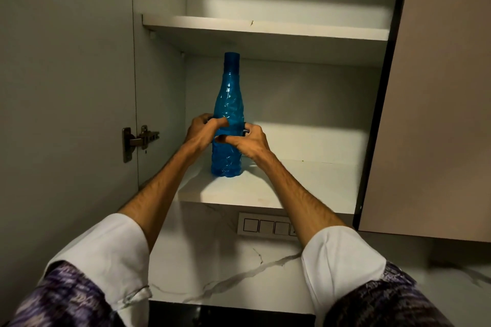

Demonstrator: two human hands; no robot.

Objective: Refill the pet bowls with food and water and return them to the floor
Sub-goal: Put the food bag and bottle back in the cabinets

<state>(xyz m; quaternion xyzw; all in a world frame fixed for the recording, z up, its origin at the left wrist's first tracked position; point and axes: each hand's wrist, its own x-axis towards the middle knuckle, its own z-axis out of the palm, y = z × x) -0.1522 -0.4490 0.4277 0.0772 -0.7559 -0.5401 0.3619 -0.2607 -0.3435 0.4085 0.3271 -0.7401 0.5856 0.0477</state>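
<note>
Both hands are reaching up into an open wall cabinet and closing on a blue bottle (228, 125) that is standing upright on the lower shelf (292, 183). The left hand (202, 130) is curling round the bottle's left side at about mid-height, its fingers wrapping across the front of the blue plastic. The right hand (246, 141) is gripping from the opposite side, slightly lower, with its fingers bent onto the front of the bottle just beneath the left hand's fingers, so the two hands are nearly touching each other there. Above both hands the bottle is narrowing to a neck topped with a darker blue cap (232, 58); below them its crinkled base is sitting on the shelf, near the front edge. Well above the hands an upper shelf (265, 28) is catching a patch of light. To the left of the left hand a metal hinge (139, 141) is showing on the cabinet side, and far to the right of the right hand the open cabinet door (438, 87) is hanging. Beneath the forearms a row of wall switches (265, 227) is sitting under the shelf, above a marble-patterned counter (225, 273). White sleeves (111, 247) are covering the upper arms.
</note>
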